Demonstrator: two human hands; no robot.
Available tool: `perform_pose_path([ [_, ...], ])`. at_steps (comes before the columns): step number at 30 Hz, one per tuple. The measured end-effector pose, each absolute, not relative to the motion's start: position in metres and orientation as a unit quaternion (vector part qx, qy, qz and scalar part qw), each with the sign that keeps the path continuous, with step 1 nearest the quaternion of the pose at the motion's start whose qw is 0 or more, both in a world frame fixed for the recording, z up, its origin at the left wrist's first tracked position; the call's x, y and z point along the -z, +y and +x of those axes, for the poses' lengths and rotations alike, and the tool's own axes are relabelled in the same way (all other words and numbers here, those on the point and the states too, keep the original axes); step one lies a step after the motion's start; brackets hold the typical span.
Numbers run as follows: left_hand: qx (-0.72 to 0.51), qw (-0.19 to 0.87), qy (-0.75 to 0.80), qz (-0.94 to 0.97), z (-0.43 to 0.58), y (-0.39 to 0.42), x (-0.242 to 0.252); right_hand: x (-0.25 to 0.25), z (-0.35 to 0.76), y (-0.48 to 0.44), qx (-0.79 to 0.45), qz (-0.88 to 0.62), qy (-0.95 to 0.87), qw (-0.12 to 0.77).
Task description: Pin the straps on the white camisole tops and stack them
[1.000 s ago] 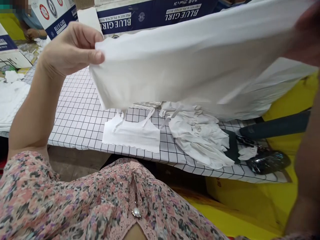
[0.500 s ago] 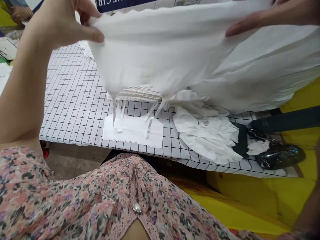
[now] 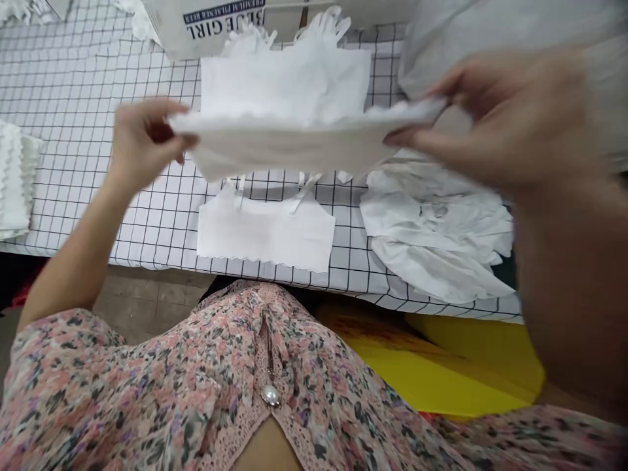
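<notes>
Your left hand [image 3: 144,140] and right hand [image 3: 505,118] pinch a white scallop-edged fabric panel [image 3: 279,145] at its two ends, fingers narrow on the cloth. Right hand is blurred. Panel is held in the air above the grid-printed table cover [image 3: 98,85], not touching it, over a flat white strappy crop top [image 3: 265,232]. Also on the cover: second white top [image 3: 287,82], partly behind the panel; crumpled white garments [image 3: 436,232], right of the crop top; stack of scalloped white pieces [image 3: 14,180] at the left end; Blue Girl carton [image 3: 206,23] at the far edge. Your floral dress [image 3: 147,386] shows just past the near edge.
</notes>
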State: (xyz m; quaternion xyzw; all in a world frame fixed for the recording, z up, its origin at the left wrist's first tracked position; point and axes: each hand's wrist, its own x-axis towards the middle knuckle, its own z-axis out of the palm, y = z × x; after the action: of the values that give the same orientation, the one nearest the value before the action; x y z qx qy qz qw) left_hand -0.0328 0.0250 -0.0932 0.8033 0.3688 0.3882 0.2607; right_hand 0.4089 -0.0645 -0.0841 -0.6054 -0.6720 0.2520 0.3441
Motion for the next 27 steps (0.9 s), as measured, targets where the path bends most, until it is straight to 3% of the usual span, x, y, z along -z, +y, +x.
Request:
perform_pose_path([
  [4,-0.338,0.245,0.366,0.832,-0.043,-0.031,0.179,0.153,0.374,-0.119,-0.169,-0.555,-0.754,0.307],
  [7,-0.317,0.225,0.387,0.836,-0.051,-0.065,0.21,0.194,0.369,-0.151,-0.131,-0.542,-0.774,0.3],
  [18,-0.313,0.107,0.358,0.873,-0.066,-0.101,0.229,0.228,0.367,-0.205,-0.008,-0.538,-0.794,0.283],
  [27,-0.3,0.138,0.36,0.873,-0.074,-0.106,0.231,0.223,0.376,-0.218,-0.05,-0.552,-0.805,0.213],
])
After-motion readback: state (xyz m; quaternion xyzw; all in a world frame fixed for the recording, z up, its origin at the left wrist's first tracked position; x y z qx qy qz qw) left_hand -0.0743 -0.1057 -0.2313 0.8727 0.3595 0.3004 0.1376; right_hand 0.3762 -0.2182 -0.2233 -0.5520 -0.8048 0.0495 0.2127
